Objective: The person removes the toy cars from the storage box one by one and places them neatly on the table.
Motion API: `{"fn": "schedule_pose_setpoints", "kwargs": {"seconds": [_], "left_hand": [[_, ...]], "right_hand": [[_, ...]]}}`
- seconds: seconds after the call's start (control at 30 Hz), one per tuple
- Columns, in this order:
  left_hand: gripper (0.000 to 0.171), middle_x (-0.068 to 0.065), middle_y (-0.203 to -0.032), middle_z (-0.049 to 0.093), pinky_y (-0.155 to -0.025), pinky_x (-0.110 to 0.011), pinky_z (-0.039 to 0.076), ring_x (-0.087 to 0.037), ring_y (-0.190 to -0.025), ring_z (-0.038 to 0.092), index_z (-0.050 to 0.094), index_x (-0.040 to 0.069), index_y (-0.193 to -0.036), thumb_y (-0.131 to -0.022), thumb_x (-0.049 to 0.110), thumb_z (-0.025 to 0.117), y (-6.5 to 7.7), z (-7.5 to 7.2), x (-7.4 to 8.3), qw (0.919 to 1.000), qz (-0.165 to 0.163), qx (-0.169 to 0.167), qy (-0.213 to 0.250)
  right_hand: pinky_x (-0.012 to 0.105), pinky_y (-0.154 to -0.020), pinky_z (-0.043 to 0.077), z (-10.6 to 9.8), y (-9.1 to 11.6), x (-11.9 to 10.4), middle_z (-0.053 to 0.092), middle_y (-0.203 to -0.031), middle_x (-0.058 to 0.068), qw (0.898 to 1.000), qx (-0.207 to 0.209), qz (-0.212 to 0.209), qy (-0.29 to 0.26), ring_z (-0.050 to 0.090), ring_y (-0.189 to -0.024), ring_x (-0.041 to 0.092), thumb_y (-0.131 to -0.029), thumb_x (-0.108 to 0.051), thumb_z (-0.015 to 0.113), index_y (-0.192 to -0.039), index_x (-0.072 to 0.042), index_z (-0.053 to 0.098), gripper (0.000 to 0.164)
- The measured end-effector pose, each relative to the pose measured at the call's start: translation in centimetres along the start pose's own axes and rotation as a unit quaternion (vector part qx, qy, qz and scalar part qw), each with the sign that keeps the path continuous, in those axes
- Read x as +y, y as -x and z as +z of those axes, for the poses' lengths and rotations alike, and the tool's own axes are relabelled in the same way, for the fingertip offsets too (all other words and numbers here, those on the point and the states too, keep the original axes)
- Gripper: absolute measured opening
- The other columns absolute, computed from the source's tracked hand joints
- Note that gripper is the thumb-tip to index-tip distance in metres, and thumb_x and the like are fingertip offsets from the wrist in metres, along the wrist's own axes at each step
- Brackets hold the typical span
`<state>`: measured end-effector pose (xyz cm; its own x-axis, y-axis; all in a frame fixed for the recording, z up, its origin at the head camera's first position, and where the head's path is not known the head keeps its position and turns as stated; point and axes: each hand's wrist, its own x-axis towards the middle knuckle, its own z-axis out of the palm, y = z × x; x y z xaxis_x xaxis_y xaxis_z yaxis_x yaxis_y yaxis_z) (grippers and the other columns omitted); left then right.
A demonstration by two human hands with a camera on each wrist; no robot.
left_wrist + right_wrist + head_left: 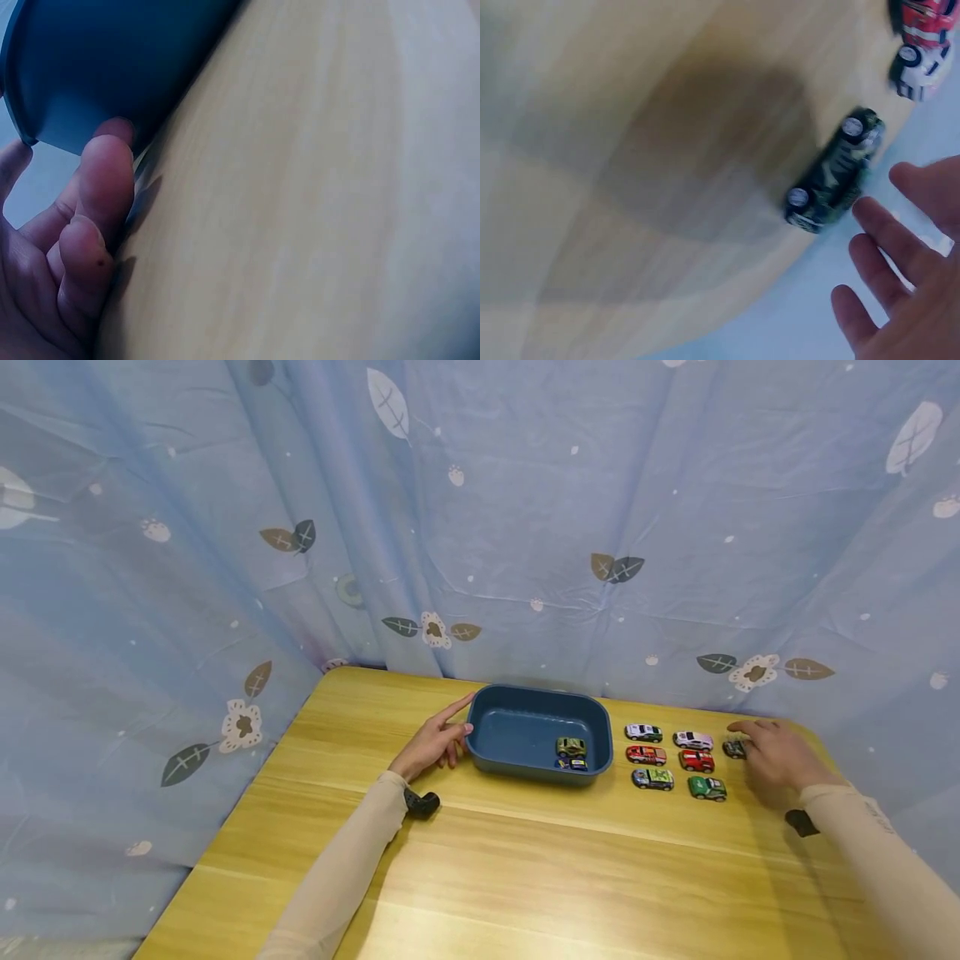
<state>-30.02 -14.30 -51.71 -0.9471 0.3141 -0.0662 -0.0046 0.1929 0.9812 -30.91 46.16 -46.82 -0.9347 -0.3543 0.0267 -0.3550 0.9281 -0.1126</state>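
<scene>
My left hand (pixel 432 745) holds the left end of the blue plastic tub (pixel 525 768). Its thumb lies on the rim, while other fingers curl by the outer wall in the left wrist view. Inside the tub are an olive camouflage toy car (pixel 571 747) and a blue-and-yellow toy car (pixel 572 764). At the far right, my right hand (pixel 780 756) hovers over a dark green camouflage toy car (pixel 832 172). In the right wrist view its fingers are spread beside that car, with a gap between, and hold nothing.
Several toy cars stand between tub and right hand, among them a white-and-green car (pixel 643 732), a red car (pixel 697 761), a pink-and-white car (pixel 693 741) and a green car (pixel 707 788). A blue patterned curtain (pixel 525 527) hangs behind the wooden table (pixel 540 860).
</scene>
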Motion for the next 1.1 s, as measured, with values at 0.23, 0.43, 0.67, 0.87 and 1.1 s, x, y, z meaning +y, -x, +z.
{"fn": "schedule_pose_setpoints", "kwargs": {"seconds": [0.23, 0.43, 0.67, 0.87, 1.1], "left_hand": [[0.06, -0.028, -0.089, 0.066, -0.048, -0.029, 0.045, -0.022, -0.055, 0.06, 0.039, 0.051, -0.161, -0.109, 0.032, 0.061, -0.1, -0.3, 0.0, 1.0, 0.0, 0.0, -0.004], [0.062, -0.018, -0.084, 0.067, -0.048, -0.029, 0.045, -0.021, -0.053, 0.06, 0.037, 0.048, -0.163, -0.109, 0.032, 0.061, -0.1, -0.4, 0.2, 1.0, -0.001, 0.0, -0.003], [0.061, -0.017, -0.082, 0.067, -0.048, -0.028, 0.044, -0.021, -0.052, 0.059, 0.039, 0.05, -0.162, -0.108, 0.032, 0.062, -0.1, -0.2, 0.0, 1.0, -0.002, 0.001, -0.002], [0.061, -0.027, -0.087, 0.067, -0.048, -0.028, 0.044, -0.021, -0.052, 0.059, 0.038, 0.046, -0.164, -0.109, 0.032, 0.061, 0.0, 0.0, -0.1, 1.0, 0.0, 0.001, -0.005], [0.06, -0.035, -0.093, 0.066, -0.048, -0.028, 0.043, -0.021, -0.053, 0.059, 0.039, 0.05, -0.162, -0.109, 0.032, 0.061, 0.0, 0.1, 0.0, 1.0, 0.004, -0.002, -0.006]], "right_hand": [[0.074, -0.112, 0.028, -2.2, -2.2, -3.1, 0.059, -0.139, 0.037, 0.997, 0.035, -0.001, -0.069, 0.046, -0.132, 0.06, -0.115, -0.034, 0.038, -0.134, 0.006, 0.065, 0.052], [0.073, -0.111, 0.028, -2.7, -4.2, -9.0, 0.058, -0.14, 0.033, 0.988, 0.067, -0.029, -0.134, 0.045, -0.133, 0.056, -0.114, -0.038, 0.043, -0.125, 0.004, 0.068, 0.051], [0.073, -0.11, 0.032, -0.5, -6.0, -14.4, 0.049, -0.153, 0.028, 0.978, 0.054, -0.066, -0.191, 0.038, -0.142, 0.052, -0.108, -0.041, 0.058, -0.118, -0.01, 0.073, 0.036], [0.077, -0.112, 0.029, 0.6, -7.1, -17.1, 0.041, -0.161, 0.029, 0.976, 0.038, -0.083, -0.199, 0.032, -0.148, 0.056, -0.1, -0.042, 0.072, -0.116, -0.015, 0.075, 0.031], [0.078, -0.112, 0.028, 1.3, -8.2, -18.9, 0.036, -0.165, 0.029, 0.979, 0.015, -0.094, -0.182, 0.031, -0.148, 0.057, -0.091, -0.041, 0.081, -0.109, -0.017, 0.079, 0.03]]}}
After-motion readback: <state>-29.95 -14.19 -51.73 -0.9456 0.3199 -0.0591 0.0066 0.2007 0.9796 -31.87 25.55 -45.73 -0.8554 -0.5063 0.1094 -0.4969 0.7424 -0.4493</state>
